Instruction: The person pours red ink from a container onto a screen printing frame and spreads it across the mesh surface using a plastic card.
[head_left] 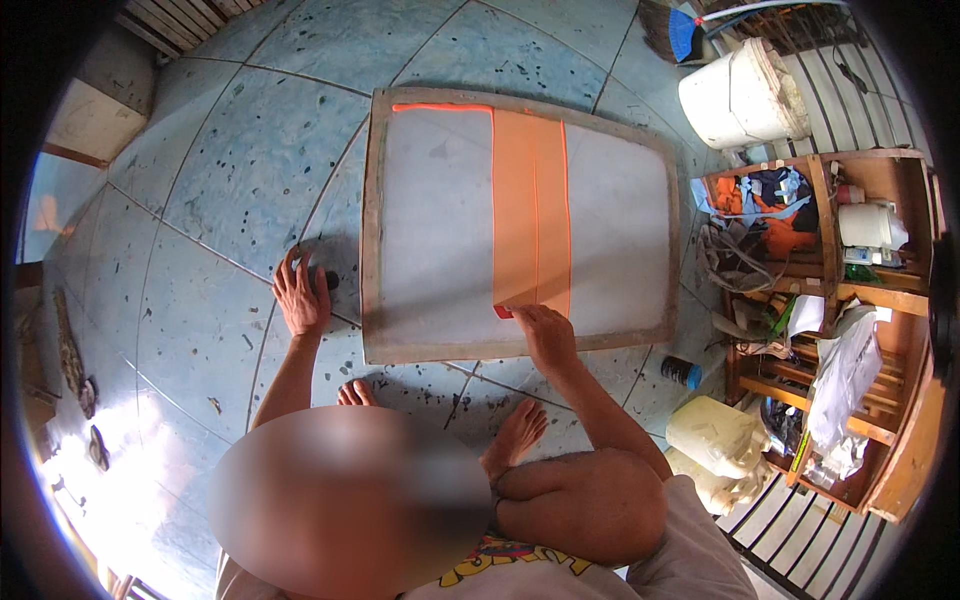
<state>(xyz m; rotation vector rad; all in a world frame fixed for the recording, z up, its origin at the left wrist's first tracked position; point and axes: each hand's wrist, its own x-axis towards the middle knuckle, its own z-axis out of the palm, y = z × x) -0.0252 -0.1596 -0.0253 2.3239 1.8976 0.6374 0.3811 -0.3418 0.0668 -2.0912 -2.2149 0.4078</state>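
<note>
A wooden-framed mesh screen (440, 220) lies flat on the floor in front of me. Down its middle runs a broad band of orange paste (516, 200), with thicker ridges along its edges and centre; a thick orange line also crosses the mesh's far left edge. My right hand (548, 335) is closed on a small red scraper (503, 312) at the near end of the band, and the fingers hide most of it. To the left of the frame, my left hand (300, 300) rests with fingers spread beside a small dark object (332, 280) on the floor.
A wooden shelf unit (830, 290) full of cloths and containers stands at the right. Nearby are a white bucket (740, 95), a blue broom (682, 38), a blue-lidded jar (680, 373) and a pale yellow container (715, 435). My bare feet are close to the frame's near edge.
</note>
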